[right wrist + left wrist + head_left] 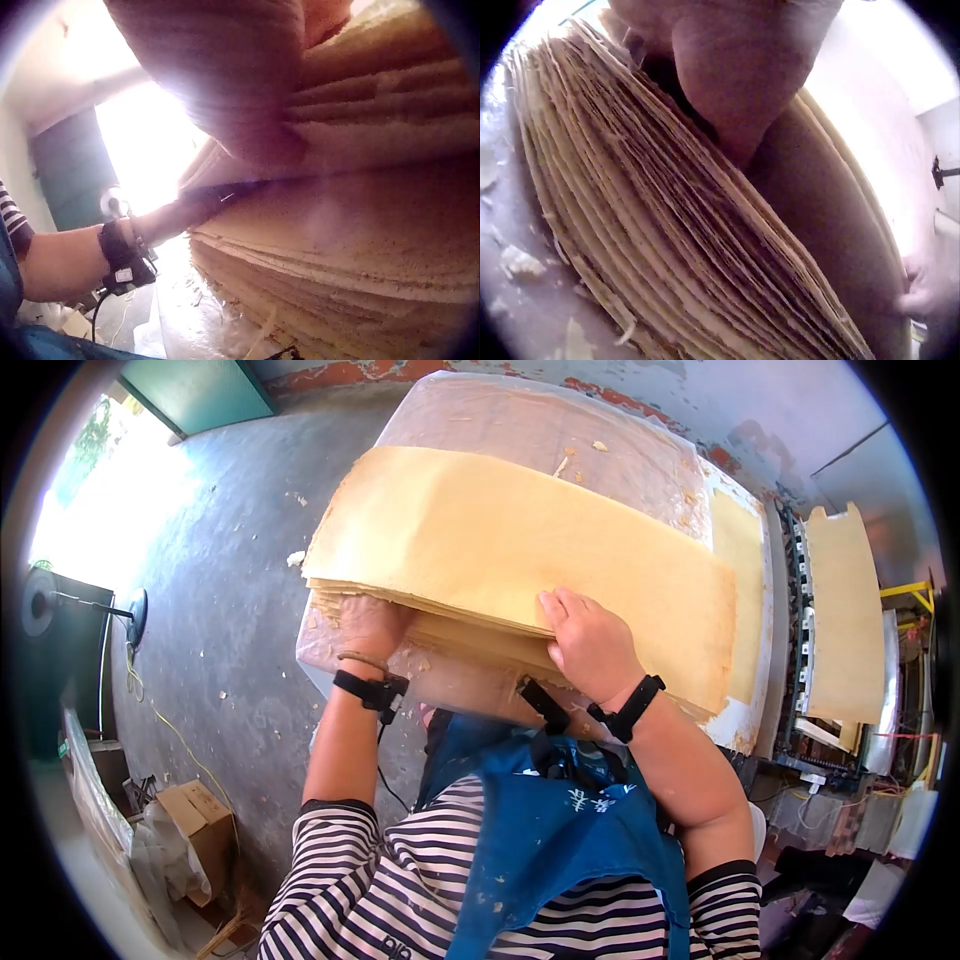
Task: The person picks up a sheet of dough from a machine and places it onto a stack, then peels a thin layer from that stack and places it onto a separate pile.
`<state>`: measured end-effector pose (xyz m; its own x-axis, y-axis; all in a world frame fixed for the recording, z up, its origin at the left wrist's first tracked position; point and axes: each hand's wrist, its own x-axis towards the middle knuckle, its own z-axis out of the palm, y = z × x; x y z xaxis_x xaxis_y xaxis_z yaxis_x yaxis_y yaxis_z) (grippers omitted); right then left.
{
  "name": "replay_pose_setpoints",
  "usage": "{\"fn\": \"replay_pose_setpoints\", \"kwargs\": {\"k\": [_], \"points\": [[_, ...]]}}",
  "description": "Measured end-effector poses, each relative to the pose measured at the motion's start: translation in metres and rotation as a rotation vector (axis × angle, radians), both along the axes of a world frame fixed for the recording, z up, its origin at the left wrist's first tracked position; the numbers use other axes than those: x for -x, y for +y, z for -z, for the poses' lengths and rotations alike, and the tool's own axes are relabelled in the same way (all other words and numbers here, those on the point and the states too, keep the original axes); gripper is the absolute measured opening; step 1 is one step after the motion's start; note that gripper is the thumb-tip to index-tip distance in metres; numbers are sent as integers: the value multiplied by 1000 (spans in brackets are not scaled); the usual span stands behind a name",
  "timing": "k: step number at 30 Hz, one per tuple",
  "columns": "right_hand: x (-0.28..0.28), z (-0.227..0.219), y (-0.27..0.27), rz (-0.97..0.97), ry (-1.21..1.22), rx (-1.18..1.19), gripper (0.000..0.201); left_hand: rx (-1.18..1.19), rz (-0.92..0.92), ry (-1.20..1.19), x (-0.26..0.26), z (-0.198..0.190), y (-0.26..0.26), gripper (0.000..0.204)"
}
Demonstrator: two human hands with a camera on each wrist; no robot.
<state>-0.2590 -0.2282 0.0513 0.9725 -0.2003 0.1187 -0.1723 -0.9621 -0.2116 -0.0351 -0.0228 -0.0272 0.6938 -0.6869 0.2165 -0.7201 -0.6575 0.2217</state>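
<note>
A stack of thin tan sheets (480,540) lies across a plastic-covered table, its layered edges (652,202) showing in the left wrist view. The left hand (370,625) reaches in under the upper sheets near the stack's left end; its fingers are hidden there. In the left wrist view a gap parts the raised sheets from the layers below. The right hand (592,645) grips the near edge of the upper sheets at mid-length, fingers on top and thumb at the edge. Seen from the right wrist, that hand (232,82) is against the upper layers, above the lower stack (322,262).
Clear plastic (540,430) with scraps covers the table's far side. A rack with a tan sheet (845,615) stands at the right. On the floor at left are a cardboard box (197,825), a fan (137,617) and a yellow cord (180,735).
</note>
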Motion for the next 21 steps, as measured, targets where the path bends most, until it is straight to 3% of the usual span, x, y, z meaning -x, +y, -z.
{"fn": "replay_pose_setpoints", "kwargs": {"k": [4,7,8,9,10,11,12,13,14,15,17,18,19,21], "points": [[1,-3,7,11,-4,15,58,24,-47,-76,-23,15,20,44],[9,4,9,5,-43,55,62,-46,-140,-7,-10,12,20,44],[14,7,7,-29,-71,16,61,-270,-174,142,-10,-1,18,50],[19,10,4,-51,-97,-16,61,-215,-165,99,-6,4,21,53],[26,10,-1,-53,-119,-35,60,-127,-64,-223,-22,52,36,50],[30,7,-4,-56,-64,-130,61,-171,17,-261,-21,48,37,46],[33,14,-9,-102,-97,-148,59,-205,-43,-137,-36,68,46,54],[38,17,-13,-120,-132,-194,52,-42,-109,-8,-24,49,37,49],[44,15,-16,-125,-127,-247,45,-157,-170,100,-14,32,33,40],[53,12,-20,-142,-128,-308,39,-48,-139,-108,1,23,32,31],[83,4,-26,-34,-257,-414,28,361,-77,-210,16,30,43,17],[99,-1,-29,13,-324,-466,22,407,-17,-212,29,13,43,14],[120,-5,-31,169,-433,-514,19,536,-102,-63,40,20,45,14],[155,-11,-35,477,-644,-622,14,514,-193,297,28,52,69,22]]}}
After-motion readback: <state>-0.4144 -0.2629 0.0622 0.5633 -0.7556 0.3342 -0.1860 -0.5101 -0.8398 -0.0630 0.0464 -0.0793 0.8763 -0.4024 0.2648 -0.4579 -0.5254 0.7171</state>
